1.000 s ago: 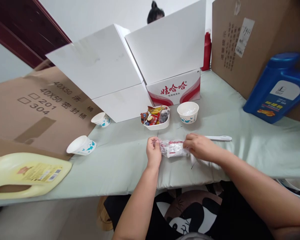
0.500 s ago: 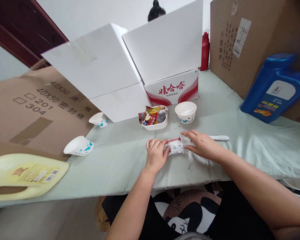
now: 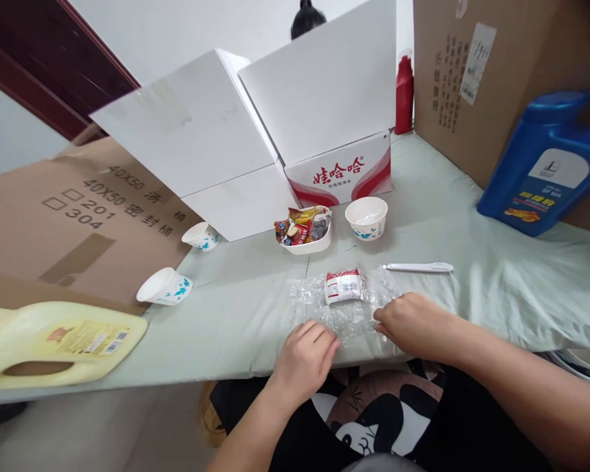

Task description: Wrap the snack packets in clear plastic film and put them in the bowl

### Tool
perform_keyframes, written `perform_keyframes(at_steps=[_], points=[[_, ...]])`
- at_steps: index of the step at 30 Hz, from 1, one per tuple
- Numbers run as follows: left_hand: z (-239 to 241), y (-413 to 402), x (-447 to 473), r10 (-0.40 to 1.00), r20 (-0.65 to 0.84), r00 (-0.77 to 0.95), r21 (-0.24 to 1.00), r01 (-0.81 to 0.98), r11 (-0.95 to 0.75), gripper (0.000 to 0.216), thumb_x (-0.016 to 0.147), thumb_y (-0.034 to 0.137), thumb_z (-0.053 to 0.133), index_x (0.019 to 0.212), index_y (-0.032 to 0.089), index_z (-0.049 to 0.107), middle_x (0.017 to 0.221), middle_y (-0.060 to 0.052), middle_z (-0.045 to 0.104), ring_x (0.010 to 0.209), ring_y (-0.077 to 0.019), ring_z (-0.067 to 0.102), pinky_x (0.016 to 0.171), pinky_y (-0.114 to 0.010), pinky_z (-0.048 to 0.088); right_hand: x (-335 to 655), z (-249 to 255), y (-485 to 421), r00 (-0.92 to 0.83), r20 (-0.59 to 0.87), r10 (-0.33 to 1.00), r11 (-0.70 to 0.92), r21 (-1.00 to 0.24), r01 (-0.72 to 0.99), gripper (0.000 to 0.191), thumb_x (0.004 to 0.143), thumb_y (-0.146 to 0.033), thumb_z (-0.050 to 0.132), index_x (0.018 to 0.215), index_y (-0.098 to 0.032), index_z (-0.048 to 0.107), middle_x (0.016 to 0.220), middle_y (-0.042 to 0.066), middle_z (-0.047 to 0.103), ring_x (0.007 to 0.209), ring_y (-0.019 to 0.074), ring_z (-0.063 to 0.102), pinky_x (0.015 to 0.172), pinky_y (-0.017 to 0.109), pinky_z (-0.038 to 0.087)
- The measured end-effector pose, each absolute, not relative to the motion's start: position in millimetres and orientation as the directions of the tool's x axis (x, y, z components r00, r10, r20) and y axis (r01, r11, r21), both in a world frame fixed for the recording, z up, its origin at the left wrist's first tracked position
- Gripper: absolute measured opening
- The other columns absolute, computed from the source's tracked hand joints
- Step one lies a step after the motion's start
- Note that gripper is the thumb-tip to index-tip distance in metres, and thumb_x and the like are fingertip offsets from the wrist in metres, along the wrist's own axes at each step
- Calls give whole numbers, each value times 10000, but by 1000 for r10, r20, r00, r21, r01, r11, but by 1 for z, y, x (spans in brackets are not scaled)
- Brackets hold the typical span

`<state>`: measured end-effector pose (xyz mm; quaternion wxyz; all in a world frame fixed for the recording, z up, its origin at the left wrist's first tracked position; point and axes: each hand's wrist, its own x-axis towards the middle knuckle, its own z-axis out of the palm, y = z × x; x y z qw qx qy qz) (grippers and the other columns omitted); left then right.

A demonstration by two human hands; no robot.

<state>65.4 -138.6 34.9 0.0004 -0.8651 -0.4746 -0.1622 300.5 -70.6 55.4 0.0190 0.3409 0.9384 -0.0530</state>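
A small red-and-white wrapped packet (image 3: 343,286) lies on a spread sheet of clear plastic film (image 3: 308,293) in front of me. My left hand (image 3: 307,357) is closed at the film's near left corner, its fingertips partly hidden. At the near right edge, my right hand (image 3: 415,326) pinches the film between thumb and curled fingers. Neither hand touches the packet. Just beyond the film's far right corner lies a white, slim-handled tool (image 3: 419,267), perhaps a cutter.
Behind the film stand a white tray (image 3: 307,246) of wrapped snacks and a paper bowl (image 3: 366,223). Two more paper bowls (image 3: 164,288) (image 3: 201,237) are at left, near a yellow jug (image 3: 93,321). A blue jug (image 3: 535,174) stands right; white boxes (image 3: 324,85) rise behind.
Both hands have left the packet and moved toward me to the film's near edge. The film now lies spread out flat, with the packet uncovered on it. The white tool shows fully.
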Motion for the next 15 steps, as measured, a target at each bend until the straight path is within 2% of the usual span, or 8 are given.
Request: perform_keyframes(at_steps=[3, 5, 7, 9, 12, 13, 15], points=[[29, -113, 78, 770, 314, 555, 178, 762, -622, 267, 918, 98, 423, 1057, 200, 628, 987, -71, 684, 954, -219, 616, 812, -364, 537, 298, 47, -67, -749, -39, 662, 749, -20, 663, 120, 884, -165, 549, 888, -151, 668, 697, 91, 683, 653, 233, 660, 547, 297, 389], [23, -95, 84, 764, 328, 556, 130, 774, -619, 336, 900, 67, 437, 1150, 210, 610, 1179, -87, 650, 1141, -254, 568, 925, -416, 506, 297, 44, -61, -741, 13, 671, 741, -16, 671, 114, 845, -144, 590, 939, -139, 655, 744, 95, 684, 683, 234, 656, 573, 304, 422], [18, -77, 87, 807, 311, 503, 80, 832, -549, 379, 884, 84, 488, 1217, 235, 587, 1312, -95, 584, 1254, -290, 499, 990, -480, 457, 295, 41, -56, -736, 87, 671, 740, -17, 672, 189, 798, -166, 656, 983, -131, 647, 866, 115, 689, 795, 256, 652, 655, 327, 467], [17, -63, 88, 864, 254, 435, 59, 884, -463, 445, 868, 169, 576, 1305, 243, 532, 1406, -113, 508, 1325, -324, 429, 1040, -526, 399, 295, 37, -49, -720, 174, 672, 733, -15, 680, 411, 725, -232, 753, 1101, -122, 626, 1091, 158, 659, 1009, 308, 611, 804, 377, 486], [20, -47, 84, 913, 167, 371, 75, 919, -387, 595, 823, 331, 674, 1368, 206, 472, 1429, -144, 483, 1371, -355, 363, 1101, -563, 298, 297, 29, -37, -673, 213, 709, 695, -47, 718, 894, 590, -362, 862, 1359, -117, 477, 1406, 209, 479, 1279, 374, 446, 975, 447, 434], [21, -43, 82, 919, 150, 364, 99, 919, -381, 584, 816, 346, 680, 1349, 199, 492, 1394, -139, 522, 1366, -350, 373, 1109, -559, 284, 299, 26, -33, -661, 183, 728, 680, -69, 730, 983, 564, -407, 871, 1397, -115, 438, 1441, 216, 443, 1306, 379, 421, 991, 456, 426], [22, -35, 74, 925, 144, 352, 177, 910, -374, 467, 813, 333, 677, 1250, 203, 576, 1290, -111, 608, 1336, -330, 417, 1106, -534, 293, 302, 21, -26, -650, 104, 753, 658, -113, 745, 1009, 558, -495, 853, 1398, -110, 448, 1431, 226, 459, 1296, 381, 441, 986, 471, 431]])
